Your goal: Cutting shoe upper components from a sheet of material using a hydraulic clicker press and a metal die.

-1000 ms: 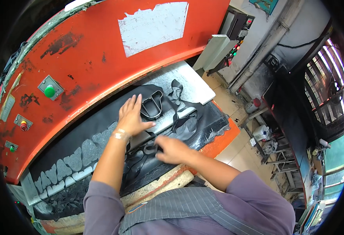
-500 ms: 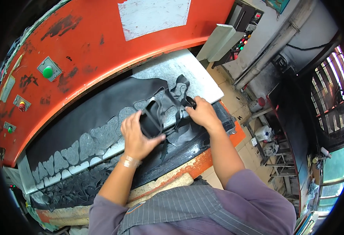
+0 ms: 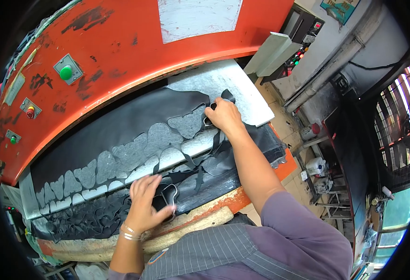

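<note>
A black leather-like sheet [image 3: 121,123] with a cut-away lower border lies on a grey-white board [image 3: 247,95]. My left hand [image 3: 143,203] is curled round a dark, metal-rimmed cutting die [image 3: 175,190] near the front edge, thumb on one side and fingers on the other. My right hand [image 3: 225,116] grips a smaller metal-rimmed die [image 3: 208,122] at the sheet's right end, its fingers hiding most of it. Thin black offcut strips [image 3: 188,161] trail over the board's front edge between my hands.
An orange machine [image 3: 121,60] with green and red buttons arches along the back. Piled black scraps [image 3: 88,219] fill the trough at front left. A worn pale bar [image 3: 195,224] runs along the front. A control box [image 3: 303,35] stands beyond the board's right end.
My left hand has brought its die down and left, toward the front edge. My right hand has moved up and slightly left. The loose strips lie lower over the board's edge.
</note>
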Action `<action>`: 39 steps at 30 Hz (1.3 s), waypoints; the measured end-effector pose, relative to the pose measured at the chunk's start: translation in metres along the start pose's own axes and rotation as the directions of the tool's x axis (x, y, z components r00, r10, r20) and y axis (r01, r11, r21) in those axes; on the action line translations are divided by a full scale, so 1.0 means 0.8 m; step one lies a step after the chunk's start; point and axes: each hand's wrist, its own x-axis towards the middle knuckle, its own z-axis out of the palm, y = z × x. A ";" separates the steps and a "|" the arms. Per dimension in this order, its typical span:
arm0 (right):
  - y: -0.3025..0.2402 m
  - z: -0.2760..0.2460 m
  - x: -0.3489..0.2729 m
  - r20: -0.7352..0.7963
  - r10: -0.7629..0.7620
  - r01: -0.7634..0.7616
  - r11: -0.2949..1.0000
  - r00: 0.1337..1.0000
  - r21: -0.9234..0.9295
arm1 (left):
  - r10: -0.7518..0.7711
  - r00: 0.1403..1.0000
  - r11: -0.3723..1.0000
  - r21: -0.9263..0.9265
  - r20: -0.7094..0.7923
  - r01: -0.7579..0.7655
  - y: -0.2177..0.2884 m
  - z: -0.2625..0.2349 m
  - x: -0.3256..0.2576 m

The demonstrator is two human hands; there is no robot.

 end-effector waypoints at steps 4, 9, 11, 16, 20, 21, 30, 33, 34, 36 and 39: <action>0.017 0.000 -0.012 -0.083 0.046 -0.032 0.986 0.995 0.166 | 0.095 0.990 0.995 0.002 -0.105 -0.095 0.001 0.031 0.078; 0.041 -0.006 -0.040 0.013 -0.066 0.054 0.904 0.998 0.424 | 0.028 0.997 0.978 -0.204 -0.070 -0.042 -0.012 0.078 0.175; 0.047 0.009 -0.048 0.012 -0.190 0.165 0.879 0.982 0.448 | 0.038 0.995 0.982 -0.182 -0.091 -0.054 -0.019 0.096 0.198; 0.061 0.021 -0.046 -0.126 -0.351 0.372 0.895 0.928 0.245 | 0.096 0.983 0.991 -0.077 -0.155 -0.109 -0.024 0.124 0.208; 0.048 0.015 -0.044 -0.171 -0.397 0.427 0.879 0.902 0.212 | 0.093 0.984 0.992 -0.070 -0.152 -0.104 -0.020 0.118 0.211; 0.045 0.017 -0.043 -0.220 -0.339 0.386 0.895 0.915 0.224 | 0.089 0.987 0.992 -0.081 -0.137 -0.101 -0.019 0.118 0.213; 0.049 -0.009 -0.010 0.103 0.034 -0.076 0.899 0.994 0.431 | 0.090 0.978 0.986 -0.125 -0.188 -0.114 -0.022 0.123 0.204; 0.074 -0.019 -0.018 -0.089 0.031 0.021 0.846 0.996 0.532 | 0.087 0.976 0.985 -0.130 -0.198 -0.115 -0.025 0.124 0.203; 0.076 -0.016 -0.019 -0.089 0.026 0.025 0.850 0.996 0.526 | 0.092 0.976 0.986 -0.119 -0.196 -0.117 -0.025 0.124 0.204; 0.058 -0.007 -0.026 -0.198 -0.109 0.201 0.821 0.974 0.535 | 0.099 0.974 0.986 -0.113 -0.203 -0.124 -0.031 0.121 0.202; 0.035 0.011 -0.036 -0.311 -0.369 0.445 0.866 0.876 0.226 | 0.095 0.978 0.985 -0.124 -0.187 -0.120 -0.030 0.118 0.204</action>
